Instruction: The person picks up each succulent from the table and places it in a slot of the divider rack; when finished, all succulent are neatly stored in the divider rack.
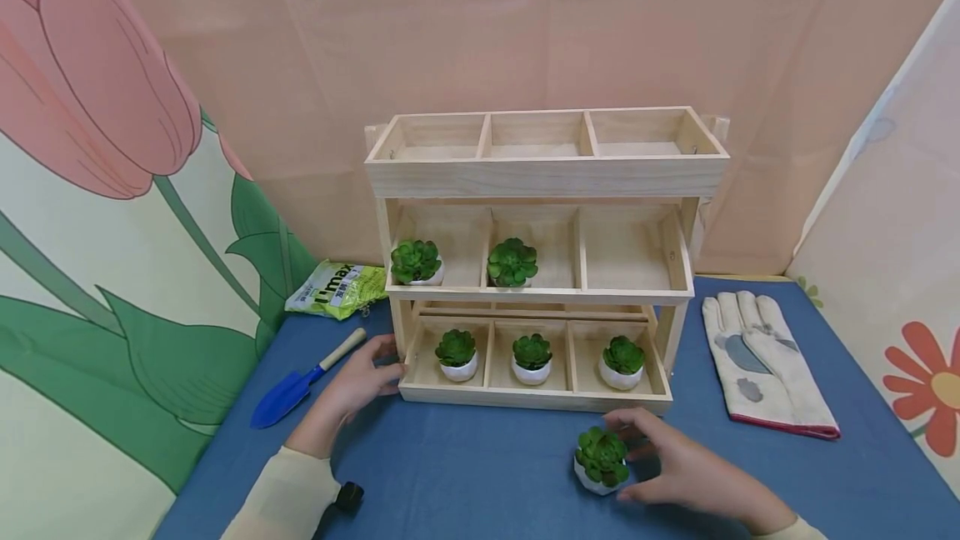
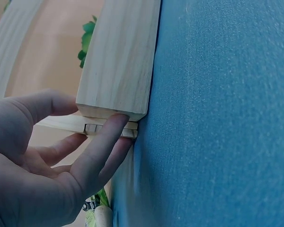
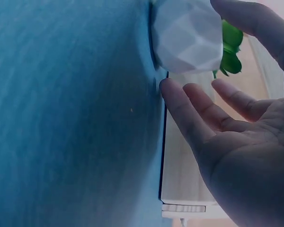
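Note:
A small potted succulent [image 1: 602, 458] in a white faceted pot [image 3: 188, 37] stands upright on the blue cloth before the shelf. My right hand [image 1: 678, 473] is around its right side, thumb near the pot and other fingers spread, with a gap between those fingertips and the pot. My left hand [image 1: 362, 380] touches the lower left corner of the wooden three-tier shelf [image 1: 547, 177]; its fingertips rest against the bottom tray's end [image 2: 111, 111]. The bottom tray has a succulent [image 1: 532, 357] in each of its three compartments. On the middle tier, succulents sit in the left and centre compartments.
Left of the shelf lie a blue trowel [image 1: 288, 394] with a pale handle and a green-and-white packet [image 1: 336, 288]. White work gloves [image 1: 765, 361] with red cuff edging lie at the right. A backdrop [image 1: 465, 32] rises behind the shelf.

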A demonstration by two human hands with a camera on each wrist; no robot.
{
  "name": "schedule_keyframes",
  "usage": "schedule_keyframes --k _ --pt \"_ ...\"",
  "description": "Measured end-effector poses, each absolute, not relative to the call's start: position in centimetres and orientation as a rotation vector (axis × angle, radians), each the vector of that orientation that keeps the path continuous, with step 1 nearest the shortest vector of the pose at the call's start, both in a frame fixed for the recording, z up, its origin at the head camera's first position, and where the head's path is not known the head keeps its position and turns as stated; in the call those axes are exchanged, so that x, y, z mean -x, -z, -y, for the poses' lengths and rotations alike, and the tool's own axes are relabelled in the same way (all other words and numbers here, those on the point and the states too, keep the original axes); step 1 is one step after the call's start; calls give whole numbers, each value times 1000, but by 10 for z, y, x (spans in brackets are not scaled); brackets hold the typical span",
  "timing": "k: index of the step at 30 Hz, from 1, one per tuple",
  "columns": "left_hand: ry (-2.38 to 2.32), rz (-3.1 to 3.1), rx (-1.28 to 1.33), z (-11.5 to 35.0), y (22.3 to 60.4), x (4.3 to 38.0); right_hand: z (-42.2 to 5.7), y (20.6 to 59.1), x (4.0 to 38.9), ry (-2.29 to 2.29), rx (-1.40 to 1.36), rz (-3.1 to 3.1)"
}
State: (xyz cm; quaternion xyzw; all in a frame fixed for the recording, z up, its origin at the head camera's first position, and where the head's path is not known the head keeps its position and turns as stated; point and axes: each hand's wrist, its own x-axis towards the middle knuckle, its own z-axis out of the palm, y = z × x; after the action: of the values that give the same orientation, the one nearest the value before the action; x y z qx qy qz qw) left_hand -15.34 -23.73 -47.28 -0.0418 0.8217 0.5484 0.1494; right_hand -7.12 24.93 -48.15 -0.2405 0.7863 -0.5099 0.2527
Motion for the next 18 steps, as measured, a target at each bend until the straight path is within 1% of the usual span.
schedule_keyframes --k 8,18 --pt "-1572 -2365 134 238 474 154 -243 484 73 1337 686 -2174" --pt "-1581 -2362 130 238 475 155 -236 486 75 1301 646 -2175"
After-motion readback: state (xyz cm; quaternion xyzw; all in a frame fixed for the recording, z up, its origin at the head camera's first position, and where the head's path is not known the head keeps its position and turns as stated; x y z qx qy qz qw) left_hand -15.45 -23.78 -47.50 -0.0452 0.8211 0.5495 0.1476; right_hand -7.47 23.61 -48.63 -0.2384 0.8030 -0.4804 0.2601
